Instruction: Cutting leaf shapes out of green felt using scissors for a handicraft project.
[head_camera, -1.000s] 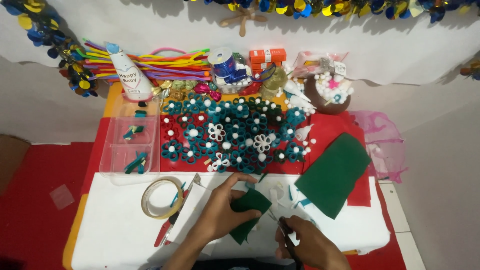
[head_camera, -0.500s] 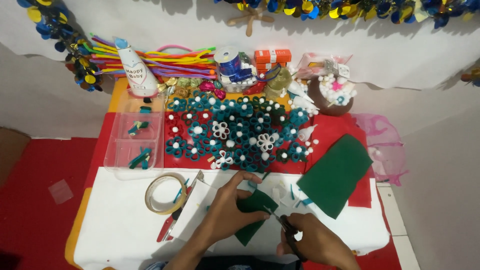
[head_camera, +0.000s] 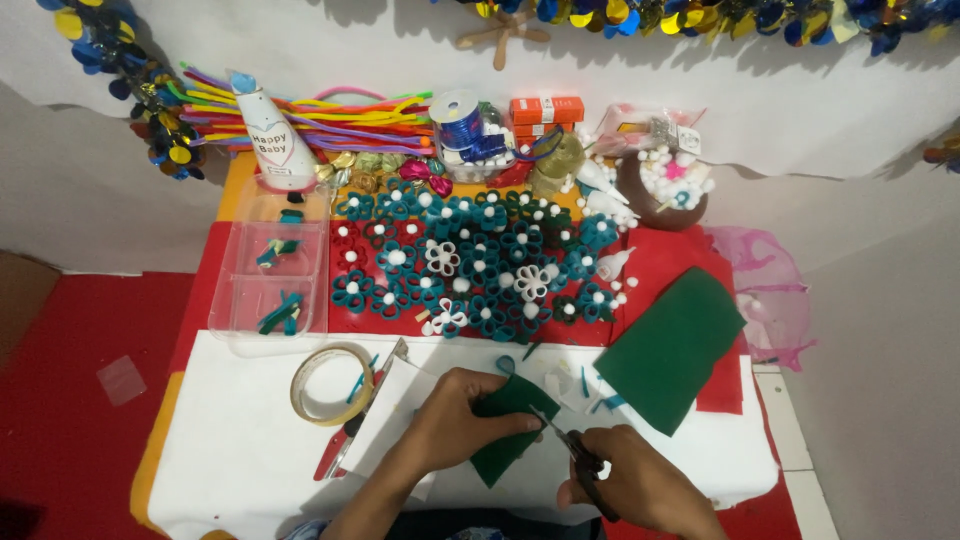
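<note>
The left hand (head_camera: 465, 415) pinches a small dark green felt piece (head_camera: 508, 425) flat just above the white worktop (head_camera: 230, 450), right of the tape roll (head_camera: 330, 383). The right hand (head_camera: 630, 485) is closed around scissors (head_camera: 562, 445), blades meeting the felt's right edge. A clean cut likely needs taut felt, short snips, and fingers well clear of the blades.

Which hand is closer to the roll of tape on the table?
Left. The left hand lies just right of the tape roll, holding dark green felt; the right hand, with scissors, is farther right.
</note>
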